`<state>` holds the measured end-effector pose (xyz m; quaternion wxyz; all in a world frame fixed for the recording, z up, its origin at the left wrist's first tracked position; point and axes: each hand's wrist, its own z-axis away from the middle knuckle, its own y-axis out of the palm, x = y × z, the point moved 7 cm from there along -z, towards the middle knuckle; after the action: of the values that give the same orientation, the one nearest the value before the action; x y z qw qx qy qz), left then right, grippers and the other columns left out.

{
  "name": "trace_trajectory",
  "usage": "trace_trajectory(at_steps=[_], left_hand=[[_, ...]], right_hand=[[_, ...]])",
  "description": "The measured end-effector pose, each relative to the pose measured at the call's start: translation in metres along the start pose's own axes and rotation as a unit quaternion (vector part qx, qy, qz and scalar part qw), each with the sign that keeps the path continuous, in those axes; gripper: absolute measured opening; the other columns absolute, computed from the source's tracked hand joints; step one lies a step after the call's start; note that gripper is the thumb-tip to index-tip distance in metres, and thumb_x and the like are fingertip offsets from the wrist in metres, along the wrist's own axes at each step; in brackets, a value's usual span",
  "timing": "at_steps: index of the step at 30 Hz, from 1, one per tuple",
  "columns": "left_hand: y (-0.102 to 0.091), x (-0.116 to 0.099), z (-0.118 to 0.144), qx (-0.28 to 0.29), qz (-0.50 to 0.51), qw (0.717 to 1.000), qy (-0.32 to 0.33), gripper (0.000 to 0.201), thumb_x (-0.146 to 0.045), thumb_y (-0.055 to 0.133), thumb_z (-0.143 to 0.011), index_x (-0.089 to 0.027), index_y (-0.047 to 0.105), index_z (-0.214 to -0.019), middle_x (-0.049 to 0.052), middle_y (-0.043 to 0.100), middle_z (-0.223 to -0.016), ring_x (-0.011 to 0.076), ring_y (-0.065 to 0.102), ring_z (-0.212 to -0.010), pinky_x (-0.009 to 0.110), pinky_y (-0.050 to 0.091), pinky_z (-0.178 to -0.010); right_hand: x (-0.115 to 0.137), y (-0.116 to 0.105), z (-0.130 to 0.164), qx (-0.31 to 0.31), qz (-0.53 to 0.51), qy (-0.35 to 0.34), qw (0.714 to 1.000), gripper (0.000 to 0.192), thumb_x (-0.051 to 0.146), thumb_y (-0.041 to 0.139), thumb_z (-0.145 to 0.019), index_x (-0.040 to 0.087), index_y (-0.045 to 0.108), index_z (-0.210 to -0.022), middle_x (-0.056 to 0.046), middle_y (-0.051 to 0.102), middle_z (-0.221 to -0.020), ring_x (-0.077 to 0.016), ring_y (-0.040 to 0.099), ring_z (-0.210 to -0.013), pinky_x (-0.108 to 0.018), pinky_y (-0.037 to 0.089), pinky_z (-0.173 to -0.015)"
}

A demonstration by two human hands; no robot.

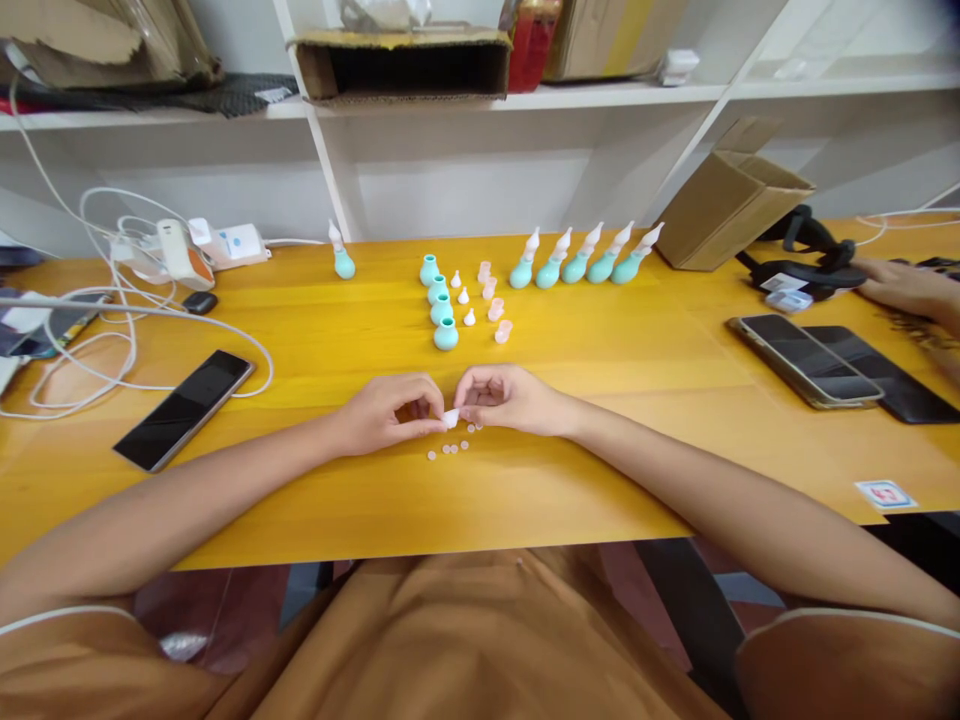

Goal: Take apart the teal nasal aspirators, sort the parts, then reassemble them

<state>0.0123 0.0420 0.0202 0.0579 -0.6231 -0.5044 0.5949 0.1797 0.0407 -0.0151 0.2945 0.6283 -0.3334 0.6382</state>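
My left hand [397,412] and my right hand [514,400] meet above the table, both closed in a pinch on a small white nozzle piece [451,418] between their fingertips. Just below lie several small translucent discs [464,445]; some are partly hidden by my right hand. Beyond my hands stands a column of open teal rubber bulbs [445,336]. Beside it are three white nozzle tips [469,318] and a column of pink collars [502,332]. Further back, several assembled bulb aspirators [576,266] form a row, and a single aspirator [343,262] stands to the left.
A phone [184,410] and tangled white cables [112,330] lie left. On the right are two more dark devices [810,360], black headgear [806,265], a cardboard box [727,205] and another person's hand [904,288]. White shelving [480,150] backs the wooden table [360,510].
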Motion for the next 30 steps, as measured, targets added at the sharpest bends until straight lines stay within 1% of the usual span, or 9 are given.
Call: trace_trajectory(at_steps=[5, 11, 15, 17, 20, 23, 26, 28, 30], left_hand=[[0.001, 0.0, 0.0, -0.002, -0.003, 1.0, 0.002, 0.015, -0.035, 0.075, -0.102, -0.021, 0.072, -0.098, 0.004, 0.077, -0.098, 0.0143, 0.068, -0.081, 0.025, 0.051, -0.07], [0.0, 0.001, 0.0, -0.006, 0.005, 1.0, -0.007, 0.017, -0.037, 0.075, -0.102, -0.021, 0.072, -0.098, 0.005, 0.077, -0.098, 0.0141, 0.069, -0.08, 0.025, 0.053, -0.069], [-0.001, 0.005, 0.003, -0.008, 0.042, 0.999, -0.012, 0.027, -0.041, 0.087, -0.094, -0.021, 0.071, -0.104, 0.004, 0.076, -0.097, 0.0132, 0.072, -0.076, 0.024, 0.057, -0.069], [-0.001, 0.006, 0.003, -0.014, 0.039, 0.999, -0.011, 0.031, -0.039, 0.089, -0.091, -0.021, 0.071, -0.109, 0.002, 0.075, -0.094, 0.0123, 0.071, -0.073, 0.023, 0.056, -0.068], [-0.002, 0.001, 0.003, -0.024, 0.0, 0.999, 0.024, 0.021, -0.031, 0.083, -0.096, -0.023, 0.072, -0.113, 0.002, 0.076, -0.095, 0.0114, 0.068, -0.074, 0.02, 0.053, -0.065], [-0.001, -0.007, 0.002, -0.021, -0.028, 0.997, 0.064, 0.014, -0.024, 0.076, -0.099, -0.023, 0.073, -0.112, 0.003, 0.076, -0.099, 0.0115, 0.067, -0.077, 0.02, 0.053, -0.066], [-0.002, -0.011, 0.002, -0.026, -0.025, 0.997, 0.073, 0.014, -0.018, 0.075, -0.095, -0.022, 0.07, -0.108, 0.002, 0.074, -0.094, 0.0114, 0.067, -0.074, 0.021, 0.053, -0.066], [-0.004, -0.012, 0.002, -0.042, -0.023, 0.996, 0.074, 0.017, -0.017, 0.075, -0.091, -0.022, 0.068, -0.105, 0.002, 0.073, -0.093, 0.0124, 0.068, -0.074, 0.023, 0.054, -0.066], [-0.007, -0.013, 0.002, -0.062, -0.028, 0.995, 0.079, 0.02, -0.014, 0.074, -0.088, -0.022, 0.065, -0.104, 0.003, 0.074, -0.098, 0.0148, 0.07, -0.081, 0.026, 0.057, -0.073]], right_hand=[[0.0, 0.0, 0.0, 0.004, -0.001, -0.003, 1.0, 0.029, 0.037, 0.09, -0.086, 0.018, 0.07, -0.094, 0.002, 0.072, -0.078, -0.0103, 0.064, -0.067, -0.025, 0.052, -0.067], [-0.001, 0.0, 0.0, 0.008, -0.005, -0.002, 1.0, 0.032, 0.041, 0.091, -0.086, 0.018, 0.071, -0.095, 0.002, 0.072, -0.077, -0.0109, 0.064, -0.067, -0.025, 0.052, -0.067], [-0.001, -0.001, -0.001, 0.008, -0.011, -0.003, 1.0, 0.037, 0.045, 0.092, -0.085, 0.018, 0.07, -0.096, -0.001, 0.075, -0.084, -0.0117, 0.066, -0.071, -0.026, 0.054, -0.07], [-0.001, -0.001, -0.001, 0.005, -0.006, -0.004, 1.0, 0.039, 0.047, 0.092, -0.085, 0.017, 0.07, -0.097, -0.001, 0.074, -0.084, -0.012, 0.065, -0.071, -0.027, 0.054, -0.07], [0.0, 0.001, 0.0, 0.007, 0.003, -0.006, 1.0, 0.038, 0.049, 0.09, -0.087, 0.018, 0.07, -0.098, -0.001, 0.073, -0.083, -0.0122, 0.064, -0.071, -0.027, 0.053, -0.069], [0.002, 0.003, 0.001, 0.01, 0.023, -0.005, 1.0, 0.034, 0.046, 0.087, -0.089, 0.018, 0.069, -0.098, 0.0, 0.071, -0.081, -0.0124, 0.063, -0.071, -0.026, 0.051, -0.068], [0.006, 0.003, 0.002, 0.008, 0.037, -0.01, 0.999, 0.028, 0.039, 0.086, -0.089, 0.018, 0.071, -0.101, 0.001, 0.069, -0.079, -0.0124, 0.062, -0.07, -0.026, 0.05, -0.068], [0.009, 0.0, 0.001, -0.005, 0.03, -0.018, 0.999, 0.024, 0.032, 0.084, -0.088, 0.018, 0.072, -0.102, 0.001, 0.07, -0.082, -0.0126, 0.063, -0.072, -0.027, 0.052, -0.07], [0.011, -0.008, 0.0, -0.03, 0.018, -0.028, 0.999, 0.02, 0.029, 0.082, -0.087, 0.019, 0.072, -0.1, 0.0, 0.073, -0.086, -0.013, 0.065, -0.075, -0.027, 0.052, -0.072]])
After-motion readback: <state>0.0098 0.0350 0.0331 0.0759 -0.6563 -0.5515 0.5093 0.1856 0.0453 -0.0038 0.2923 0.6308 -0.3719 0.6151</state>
